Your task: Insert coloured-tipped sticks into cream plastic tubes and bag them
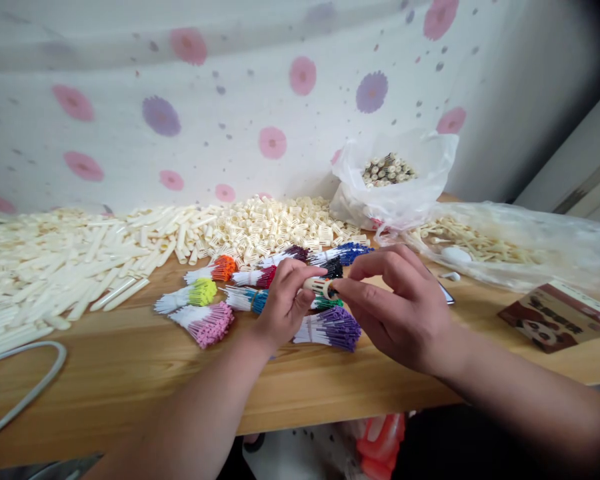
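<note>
Between both hands is a small cream slotted plastic piece (318, 287). My left hand (291, 300) pinches its left end. The fingertips of my right hand (400, 300) are closed at its dark right end; whatever small part they grip there is too small to name. Beneath and around the hands lie bundles of thin white sticks with coloured tips: purple (330, 328), pink (207, 323), yellow-green (193, 294), orange (217, 268), light blue (245, 299), dark red (255, 277) and dark blue (345, 254). Black and green bundles are partly hidden by the hands.
Cream plastic pieces (275, 227) and long cream tubes (105, 267) are heaped along the back and left. A white bag (395, 200) holds round-headed parts. Clear plastic with cream parts (485, 243), a panda box (555, 317) and a white cable (40, 387) lie on the wooden table (180, 393).
</note>
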A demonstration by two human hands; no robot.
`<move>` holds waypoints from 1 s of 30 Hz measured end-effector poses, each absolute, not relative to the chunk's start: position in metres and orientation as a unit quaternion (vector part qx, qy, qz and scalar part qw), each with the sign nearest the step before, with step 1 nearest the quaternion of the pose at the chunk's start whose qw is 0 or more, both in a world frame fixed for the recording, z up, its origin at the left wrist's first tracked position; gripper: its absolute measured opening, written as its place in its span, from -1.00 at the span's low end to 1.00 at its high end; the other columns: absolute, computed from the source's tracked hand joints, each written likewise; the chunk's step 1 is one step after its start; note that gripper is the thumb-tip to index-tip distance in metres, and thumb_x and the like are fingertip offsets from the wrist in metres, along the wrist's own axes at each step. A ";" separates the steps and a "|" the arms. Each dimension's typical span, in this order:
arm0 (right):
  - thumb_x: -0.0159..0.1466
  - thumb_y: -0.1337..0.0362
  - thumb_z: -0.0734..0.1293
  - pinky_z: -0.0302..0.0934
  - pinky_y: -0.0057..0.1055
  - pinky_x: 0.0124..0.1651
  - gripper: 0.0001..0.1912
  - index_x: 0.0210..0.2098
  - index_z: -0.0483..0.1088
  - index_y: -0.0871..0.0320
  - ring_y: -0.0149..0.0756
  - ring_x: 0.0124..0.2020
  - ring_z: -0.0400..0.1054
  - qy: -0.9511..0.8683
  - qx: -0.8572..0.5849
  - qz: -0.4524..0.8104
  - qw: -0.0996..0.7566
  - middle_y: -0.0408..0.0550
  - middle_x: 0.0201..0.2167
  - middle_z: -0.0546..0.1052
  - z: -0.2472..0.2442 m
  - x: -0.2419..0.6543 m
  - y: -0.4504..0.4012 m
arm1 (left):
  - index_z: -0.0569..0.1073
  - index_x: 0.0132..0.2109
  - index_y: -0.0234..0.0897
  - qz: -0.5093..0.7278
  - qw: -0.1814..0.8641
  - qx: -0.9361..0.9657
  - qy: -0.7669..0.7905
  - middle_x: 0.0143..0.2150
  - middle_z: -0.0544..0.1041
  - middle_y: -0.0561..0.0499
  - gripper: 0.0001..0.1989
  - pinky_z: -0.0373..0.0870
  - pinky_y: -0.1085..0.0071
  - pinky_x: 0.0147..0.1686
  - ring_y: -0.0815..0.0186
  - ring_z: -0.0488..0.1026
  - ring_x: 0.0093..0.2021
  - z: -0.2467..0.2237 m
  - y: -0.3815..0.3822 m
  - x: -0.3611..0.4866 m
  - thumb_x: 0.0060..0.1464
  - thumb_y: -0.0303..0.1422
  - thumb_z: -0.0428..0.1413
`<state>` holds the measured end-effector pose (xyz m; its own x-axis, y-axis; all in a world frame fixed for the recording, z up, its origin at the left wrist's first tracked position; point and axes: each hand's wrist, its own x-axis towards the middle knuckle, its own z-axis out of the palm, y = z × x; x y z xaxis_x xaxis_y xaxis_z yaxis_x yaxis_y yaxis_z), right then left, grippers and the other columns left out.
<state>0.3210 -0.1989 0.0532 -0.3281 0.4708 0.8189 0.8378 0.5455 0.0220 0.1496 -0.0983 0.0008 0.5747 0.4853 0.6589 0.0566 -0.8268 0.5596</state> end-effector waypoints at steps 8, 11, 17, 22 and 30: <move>0.19 0.43 0.30 0.15 -0.38 -0.31 -0.92 -0.42 0.39 0.17 -0.35 -0.35 0.22 -0.766 -0.435 -0.144 0.451 -0.07 -0.40 0.33 0.050 0.318 -0.191 | 0.45 -0.07 -0.26 0.445 0.205 0.853 0.181 -0.21 0.29 -0.08 -0.56 0.28 0.31 -0.14 0.25 0.29 -0.14 -0.002 -0.097 0.152 0.19 -0.05 -0.14; 0.19 0.44 0.30 0.17 -0.40 -0.31 -0.92 -0.42 0.39 0.18 -0.36 -0.34 0.24 -0.753 -0.438 -0.077 0.485 -0.08 -0.40 0.32 0.048 0.316 -0.189 | 0.45 -0.09 -0.27 0.452 0.181 0.852 0.193 -0.22 0.29 -0.08 -0.54 0.30 0.31 -0.15 0.25 0.30 -0.16 -0.004 -0.096 0.152 0.18 -0.04 -0.15; 0.24 0.39 0.27 0.21 -0.40 -0.25 -0.87 -0.31 0.47 0.14 -0.37 -0.30 0.29 -0.735 -0.424 0.100 0.520 -0.09 -0.38 0.37 0.046 0.321 -0.185 | 0.44 -0.11 -0.25 0.483 0.144 0.839 0.205 -0.24 0.30 -0.06 -0.57 0.30 0.28 -0.18 0.25 0.30 -0.18 -0.007 -0.092 0.153 0.17 -0.04 -0.12; 0.23 0.35 0.27 0.23 -0.34 -0.21 -0.86 -0.30 0.48 0.14 -0.31 -0.28 0.34 -0.666 -0.507 0.036 0.546 -0.07 -0.38 0.45 0.021 0.360 -0.149 | 0.41 -0.19 -0.23 0.502 0.240 0.804 0.208 -0.28 0.35 -0.02 -0.64 0.27 0.34 -0.19 0.28 0.31 -0.21 -0.011 -0.085 0.156 0.20 -0.08 -0.12; 0.23 0.42 0.19 0.16 -0.39 -0.10 -0.77 -0.25 0.48 0.22 -0.23 -0.17 0.34 -0.711 -0.664 -0.057 0.224 0.06 -0.24 0.49 -0.022 0.399 -0.099 | 0.28 -0.36 -0.25 0.461 0.338 0.757 0.317 -0.43 0.27 0.08 -0.65 0.19 0.41 -0.32 0.35 0.22 -0.40 -0.024 -0.070 0.158 0.13 -0.04 -0.03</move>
<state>0.3993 -0.0985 -0.0219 -0.0173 0.9187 0.3946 0.9701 0.1109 -0.2157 0.1577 -0.0695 -0.0239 0.3741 0.7912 0.4838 0.1681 -0.5709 0.8036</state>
